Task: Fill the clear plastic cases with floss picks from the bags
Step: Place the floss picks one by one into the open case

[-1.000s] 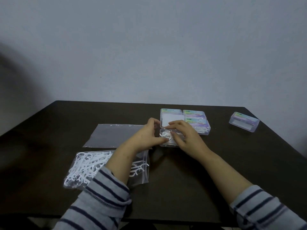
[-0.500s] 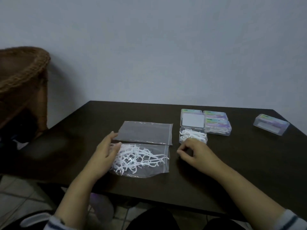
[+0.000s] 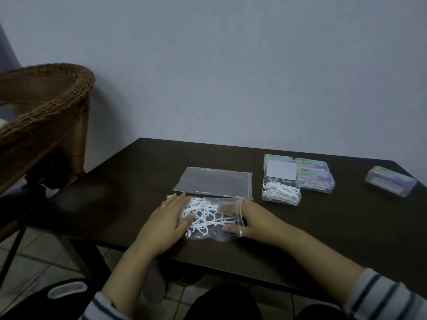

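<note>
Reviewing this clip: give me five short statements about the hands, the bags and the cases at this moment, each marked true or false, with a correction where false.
1. The right hand has its fingers inside the bag of floss picks. True.
2. The left hand is lifting the open case. False: it rests flat on the bag of floss picks, apart from that case.
3. The open case holds floss picks. True.
4. The flat bag farther back is full of picks. False: it looks empty.
5. One closed case sits alone toward the table's right edge. True.
</note>
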